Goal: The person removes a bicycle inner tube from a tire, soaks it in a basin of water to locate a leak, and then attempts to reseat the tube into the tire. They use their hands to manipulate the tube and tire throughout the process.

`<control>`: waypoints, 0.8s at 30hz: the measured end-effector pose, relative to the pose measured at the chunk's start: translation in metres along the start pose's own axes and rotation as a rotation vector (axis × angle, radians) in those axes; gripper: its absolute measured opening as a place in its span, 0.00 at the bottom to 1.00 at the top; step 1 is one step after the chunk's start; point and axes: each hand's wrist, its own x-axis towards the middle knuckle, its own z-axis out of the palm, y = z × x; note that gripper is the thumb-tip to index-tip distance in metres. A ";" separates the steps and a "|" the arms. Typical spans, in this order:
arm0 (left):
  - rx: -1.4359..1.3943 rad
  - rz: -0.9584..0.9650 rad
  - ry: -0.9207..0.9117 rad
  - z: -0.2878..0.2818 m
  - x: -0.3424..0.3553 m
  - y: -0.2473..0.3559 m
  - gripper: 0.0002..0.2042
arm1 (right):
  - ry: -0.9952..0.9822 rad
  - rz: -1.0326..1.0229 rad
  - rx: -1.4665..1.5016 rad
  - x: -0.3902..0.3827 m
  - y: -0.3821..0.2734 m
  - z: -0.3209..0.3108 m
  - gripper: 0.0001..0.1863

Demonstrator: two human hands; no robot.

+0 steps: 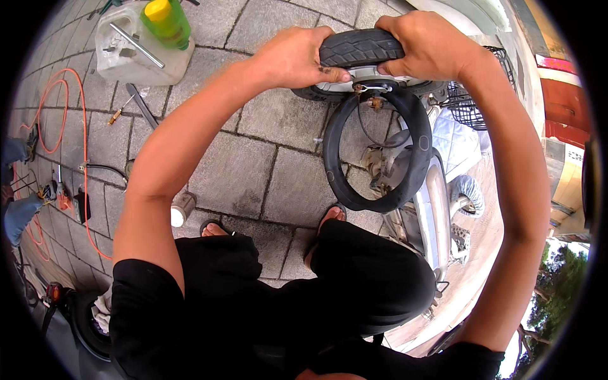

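Note:
Both my hands grip a black treaded tyre (361, 48) on a wheel, at the top of the view. My left hand (297, 58) is closed round its left side, the thumb pressed along the near sidewall. On the right side my right hand (430, 49) wraps over the tread, thumb on the near edge. A black inner tube (420, 149) hangs in a loop from the wheel, just below my hands. Metal hardware (373, 88) shows at the top of the loop. Part of the wheel's pale rim is visible; my fingertips behind the tyre are hidden.
A silver two-wheeler frame (436, 221) with a black wire basket (462, 104) is at the right. Leftward on the paving lie a plastic jug (114, 60), green bottle (180, 31), flat bar (144, 109), screwdriver (120, 110), orange hose (85, 158) and can (183, 210). Another person's leg (22, 216) shows far left.

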 end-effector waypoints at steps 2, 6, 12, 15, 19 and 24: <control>0.157 0.019 0.126 0.018 -0.028 0.017 0.38 | 0.122 -0.061 -0.175 -0.023 -0.007 0.018 0.30; 0.245 0.078 0.274 0.043 -0.045 0.012 0.43 | 0.551 -0.019 -0.143 -0.058 -0.027 0.050 0.36; 0.132 0.104 0.133 0.042 -0.062 0.015 0.43 | 0.681 0.819 1.505 -0.097 -0.074 0.088 0.38; 0.092 0.172 0.175 0.050 -0.066 0.013 0.41 | 0.501 0.715 2.163 -0.079 -0.072 0.132 0.47; 0.071 0.124 0.146 0.038 -0.073 0.011 0.42 | 0.820 0.560 2.325 -0.040 -0.081 0.140 0.32; 0.021 0.076 0.068 0.028 -0.076 0.017 0.44 | 0.889 0.313 2.435 -0.034 -0.078 0.150 0.23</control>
